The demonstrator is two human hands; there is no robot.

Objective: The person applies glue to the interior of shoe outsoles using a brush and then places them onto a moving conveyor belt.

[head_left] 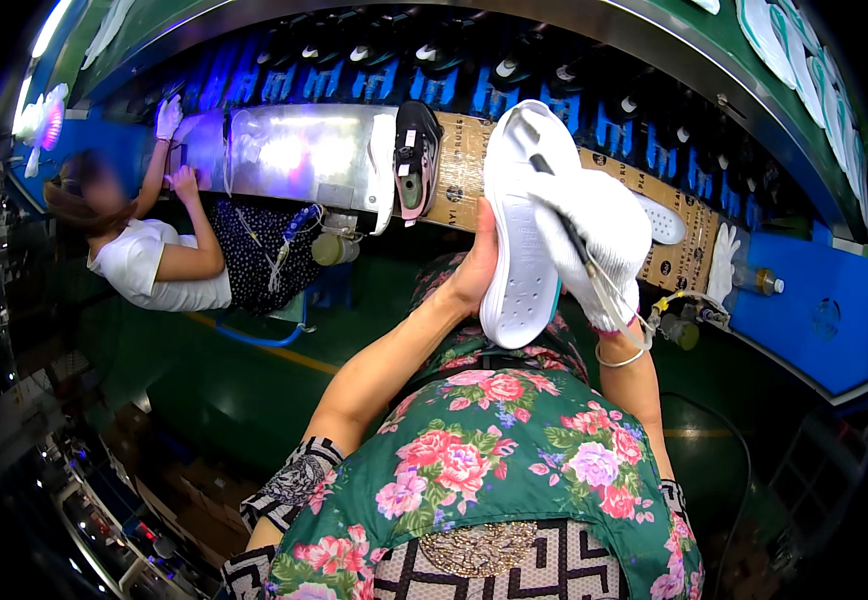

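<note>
Tilted up in front of me is a white shoe sole (520, 255) with small holes dotted over its inner face. My bare left hand (476, 262) grips its left edge, thumb up along the side. In a white knit glove, my right hand (606, 232) closes round a thin dark brush-like tool (566, 228); a pale tube trails from its lower end past my wrist. The tool's upper end lies over the front part of the sole, and its exact tip is hard to make out. Behind, a black and pink shoe (417, 160) stands beside another white sole (382, 170).
Cardboard (462, 165) covers the bench, with a metal plate (304, 150) to the left and another sole (662, 220) at right. A white glove (723, 262) lies near a bottle (757, 279). Dark shoes on blue holders (374, 80) line the back. A co-worker (169, 250) sits left.
</note>
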